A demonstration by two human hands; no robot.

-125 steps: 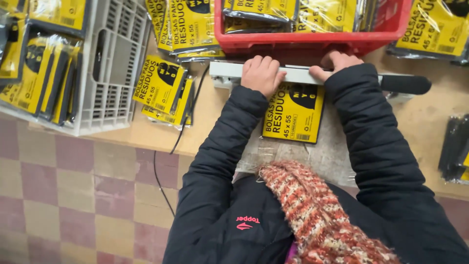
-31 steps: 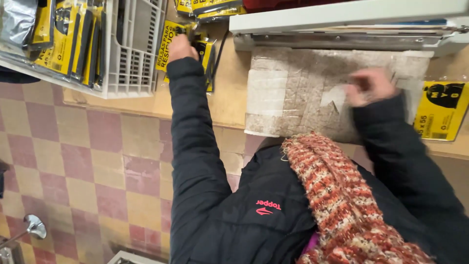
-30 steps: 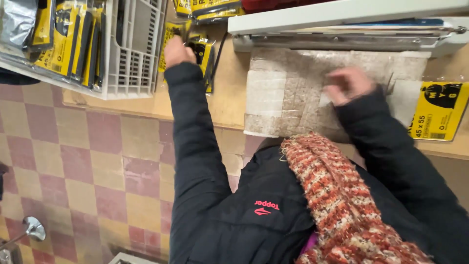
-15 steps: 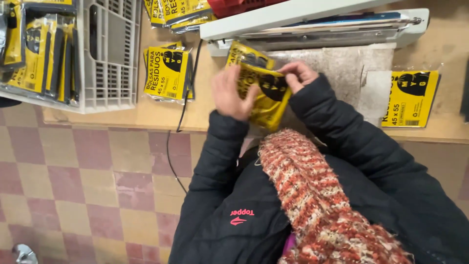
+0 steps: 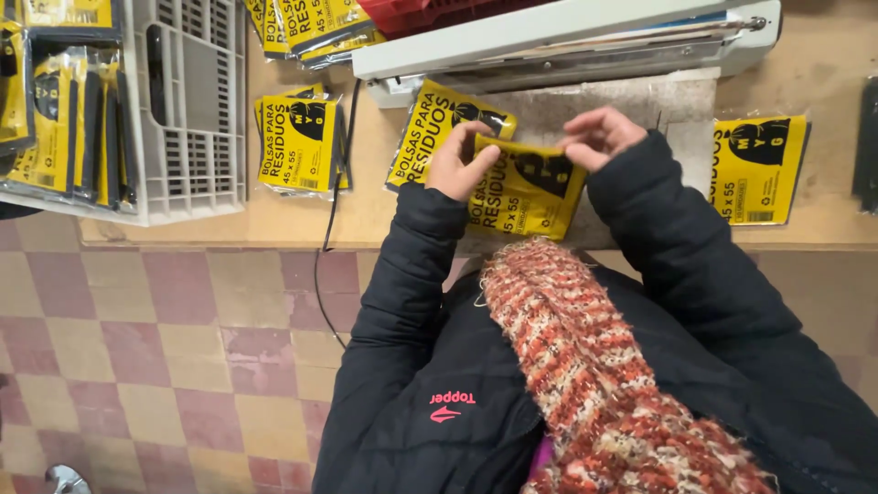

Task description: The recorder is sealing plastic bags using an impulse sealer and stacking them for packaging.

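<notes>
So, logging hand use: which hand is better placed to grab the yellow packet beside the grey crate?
Probably left: the left hand is nearer that packet; the right hand lies farther. Both pinch the held packet.

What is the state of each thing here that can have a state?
yellow packet: held up at its top edge by both hands
left hand: pinching the packet
right hand: pinching the packet
heat sealer: arm lowered
grey crate: holding packets
packet on the right: lying flat on the table
</notes>
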